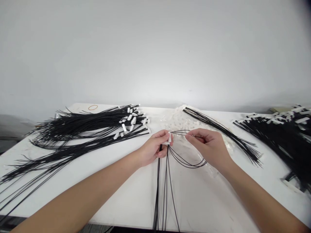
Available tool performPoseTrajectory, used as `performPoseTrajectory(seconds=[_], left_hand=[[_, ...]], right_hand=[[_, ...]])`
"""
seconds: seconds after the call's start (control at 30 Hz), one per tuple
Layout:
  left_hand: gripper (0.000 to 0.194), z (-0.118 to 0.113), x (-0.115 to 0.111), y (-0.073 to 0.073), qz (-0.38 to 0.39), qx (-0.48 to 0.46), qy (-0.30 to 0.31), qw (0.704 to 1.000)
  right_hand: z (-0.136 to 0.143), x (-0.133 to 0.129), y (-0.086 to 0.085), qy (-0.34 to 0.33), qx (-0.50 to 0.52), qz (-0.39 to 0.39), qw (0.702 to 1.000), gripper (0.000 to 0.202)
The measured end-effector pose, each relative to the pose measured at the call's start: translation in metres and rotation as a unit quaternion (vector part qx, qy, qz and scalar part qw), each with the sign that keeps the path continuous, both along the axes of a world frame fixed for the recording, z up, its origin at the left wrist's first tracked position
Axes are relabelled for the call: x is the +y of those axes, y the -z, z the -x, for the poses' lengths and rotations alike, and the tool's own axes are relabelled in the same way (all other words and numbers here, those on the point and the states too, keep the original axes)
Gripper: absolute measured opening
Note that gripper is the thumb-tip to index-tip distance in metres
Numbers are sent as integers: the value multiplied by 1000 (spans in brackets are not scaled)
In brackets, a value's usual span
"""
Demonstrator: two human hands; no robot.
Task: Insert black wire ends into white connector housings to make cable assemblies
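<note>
My left hand [154, 147] grips a white plastic connector [169, 138] between thumb and fingers, near the middle of the table. Black wires [166, 181] hang from the connector and the hand toward the table's front edge. Several more wires loop from the connector over to my right hand [211, 145], which is closed in a pinch on the thin wires. Their ends are hidden by its fingers. Behind the hands lies a clear plastic bag [173, 121] with many small white pieces inside.
Black wires with white connectors [85, 124] form a large pile at left. A loose bundle of black wires [221, 129] rests across the bag. Another wire pile [286, 139] lies at the right edge. A rubber band [93, 105] is at the back of the white table [116, 194], against a wall.
</note>
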State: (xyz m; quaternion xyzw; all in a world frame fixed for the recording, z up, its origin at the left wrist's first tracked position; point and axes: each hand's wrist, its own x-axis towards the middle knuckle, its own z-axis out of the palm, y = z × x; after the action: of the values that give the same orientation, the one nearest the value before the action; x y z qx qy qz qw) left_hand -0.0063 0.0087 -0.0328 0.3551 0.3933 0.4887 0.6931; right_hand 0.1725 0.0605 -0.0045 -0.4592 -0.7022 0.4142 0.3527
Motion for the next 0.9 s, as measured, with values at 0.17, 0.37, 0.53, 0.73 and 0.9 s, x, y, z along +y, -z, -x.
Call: performPoseTrajectory(seconds=[0.17, 0.37, 0.53, 0.73, 0.9], left_hand=[[20, 0, 0, 0, -6, 0, 3, 1000], [20, 1, 0, 1, -4, -1, 5, 1000], [21, 1, 0, 0, -6, 4, 2, 1000], [22, -2, -1, -2, -7, 11, -7, 1000], [23, -2, -2, -2, -15, 34, -6, 999]], right_hand=[[3, -2, 0, 18, 9, 3, 1000, 22], [1, -2, -1, 20, 5, -3, 1000, 22], [-2, -2, -4, -12, -26, 19, 999, 23], [-2, -3, -3, -13, -25, 3, 1000, 23], [1, -6, 0, 5, -39, 1, 999, 22]])
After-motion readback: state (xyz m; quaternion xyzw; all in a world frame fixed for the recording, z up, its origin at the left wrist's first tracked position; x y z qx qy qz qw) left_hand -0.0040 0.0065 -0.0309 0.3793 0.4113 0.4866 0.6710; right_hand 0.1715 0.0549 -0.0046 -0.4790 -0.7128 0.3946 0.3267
